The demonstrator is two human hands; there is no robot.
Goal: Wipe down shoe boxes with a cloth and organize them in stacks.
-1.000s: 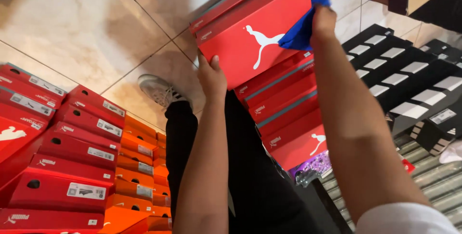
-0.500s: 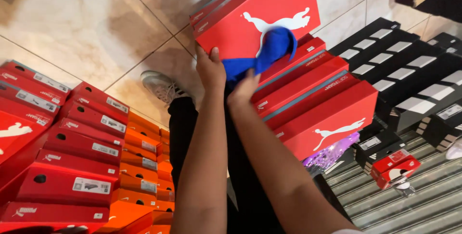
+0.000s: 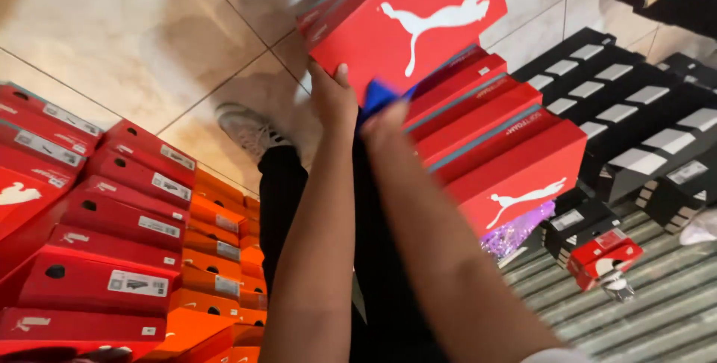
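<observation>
My left hand (image 3: 333, 98) has its grip clamped on the lower edge of a red cardboard shoebox with a white leaping-cat figure on its lid (image 3: 407, 23), thumb up against the box's near face, holding it tilted above the floor. My right hand (image 3: 385, 125) is pressed to the same box from below, with a bright blue cloth (image 3: 379, 96) bunched between it and the cardboard; the hand is blurred, so I cannot tell whether its fingers are clenched on the cloth or just pushing it.

The lifted box hangs just over a slanting stack of red shoeboxes with grey stripes along their sides (image 3: 493, 131), its lower corner close to the topmost one. To the upper left of the box there is free air over the floor. To the right the room is tight: a block of black shoeboxes with white labels (image 3: 635, 116) stands against the red stack.

Below is a floor of large pale marbled tiles (image 3: 127, 34), giving way at the lower right to a ribbed grey metal surface (image 3: 657, 311). My pale sneaker (image 3: 250, 130) stands on the tiles. On my left, rows of red shoeboxes with white end labels (image 3: 97, 221) lie beside orange shoeboxes (image 3: 216, 258).

A small red box (image 3: 601, 255) lies by the black ones. A shiny purple patch (image 3: 515, 232) under the red stack is too unclear to name. My arms hide the ground between the piles.
</observation>
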